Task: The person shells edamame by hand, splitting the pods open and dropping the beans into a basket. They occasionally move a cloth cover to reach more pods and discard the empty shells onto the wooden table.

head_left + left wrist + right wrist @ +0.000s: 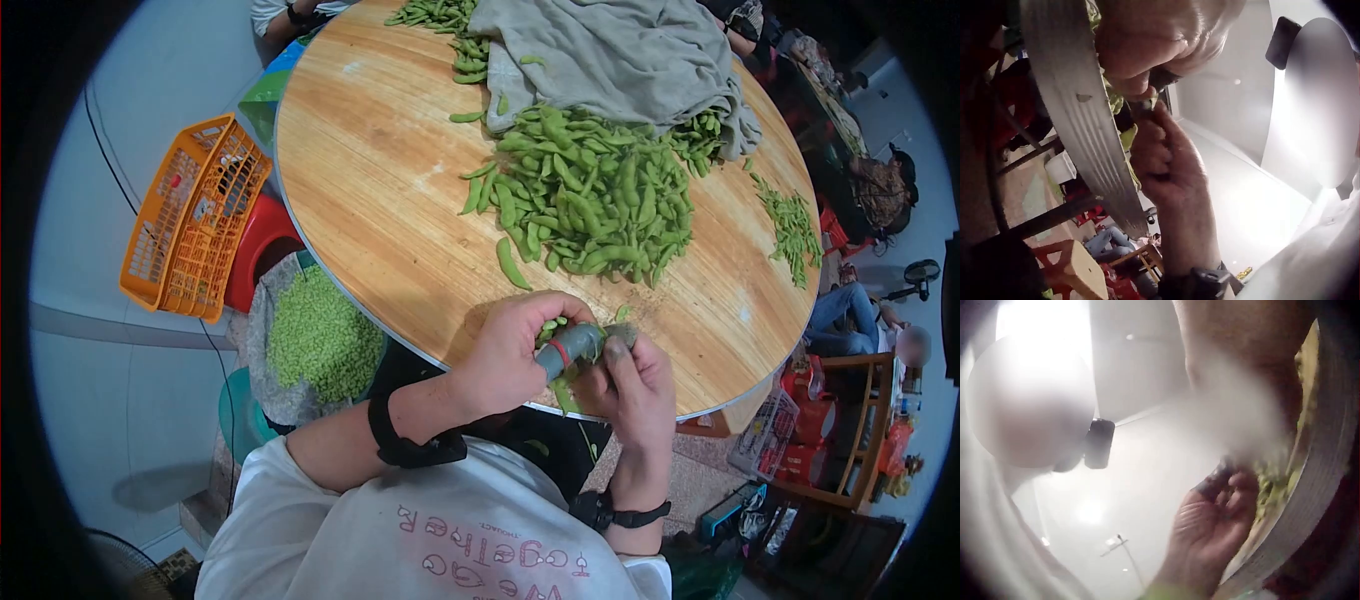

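Both hands meet over the near edge of the round table. My left hand (505, 355) curls its fingers round several green beans (552, 327); its thumb wears a grey cover (570, 350) with a red band. My right hand (640, 385) pinches a green soybean pod against the left thumb, its own thumb tip also darkly covered. The pod is mostly hidden between the fingers. Below the thumbs, a flat green pod (564, 395) hangs at the table edge. Just beyond the hands lies a large heap of soybean pods (590, 200).
A grey cloth (610, 60) covers more pods on the wooden table (370, 180). Small thin pods (787, 228) lie at its right edge. Shelled beans (322, 335) fill a cloth-lined container at lower left, near an orange crate (195, 215) and red stool (262, 250).
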The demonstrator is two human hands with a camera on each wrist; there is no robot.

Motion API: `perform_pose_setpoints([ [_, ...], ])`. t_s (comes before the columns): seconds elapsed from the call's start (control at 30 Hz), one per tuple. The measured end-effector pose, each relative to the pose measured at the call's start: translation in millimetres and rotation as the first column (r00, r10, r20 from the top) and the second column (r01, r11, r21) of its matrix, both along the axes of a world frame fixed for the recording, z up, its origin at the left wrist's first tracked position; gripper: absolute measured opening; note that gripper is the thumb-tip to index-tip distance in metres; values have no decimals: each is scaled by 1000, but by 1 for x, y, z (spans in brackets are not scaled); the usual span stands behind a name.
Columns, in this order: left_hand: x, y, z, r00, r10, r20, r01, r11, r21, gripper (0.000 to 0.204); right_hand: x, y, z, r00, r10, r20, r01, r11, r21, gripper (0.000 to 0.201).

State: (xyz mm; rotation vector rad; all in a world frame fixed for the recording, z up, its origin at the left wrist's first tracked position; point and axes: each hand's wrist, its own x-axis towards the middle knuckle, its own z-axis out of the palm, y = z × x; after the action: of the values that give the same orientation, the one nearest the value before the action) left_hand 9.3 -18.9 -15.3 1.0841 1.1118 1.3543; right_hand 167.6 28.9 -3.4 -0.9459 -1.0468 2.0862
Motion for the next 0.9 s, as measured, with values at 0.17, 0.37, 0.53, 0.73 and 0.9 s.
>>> perform_pose_setpoints([
  [0.17, -5, 4, -5, 997, 76, 28, -72, 990, -118, 19, -16, 47, -1, 298, -751, 590, -488, 411, 770, 19],
  [0.37, -13, 2, -5, 999, 48, 15, -44, 976, -213, 18, -11, 36, 3, 400, -659, 637, -494, 430, 756, 17],
  [0.53, -7, -1, -7, 998, -64, 3, 64, 990, -126, 24, -5, 8, 11, 391, -603, 696, -533, 467, 705, 16],
  [0.73, -2, 1, 8, 985, -89, 145, 122, 963, -238, 28, 1, -7, 11, 703, -424, 572, -300, 552, 778, 13],
  [0.9, -1, 3, 7, 908, -52, 415, 154, 964, -216, 19, 5, -14, 15, 963, 66, 262, -150, 937, 315, 12],
])
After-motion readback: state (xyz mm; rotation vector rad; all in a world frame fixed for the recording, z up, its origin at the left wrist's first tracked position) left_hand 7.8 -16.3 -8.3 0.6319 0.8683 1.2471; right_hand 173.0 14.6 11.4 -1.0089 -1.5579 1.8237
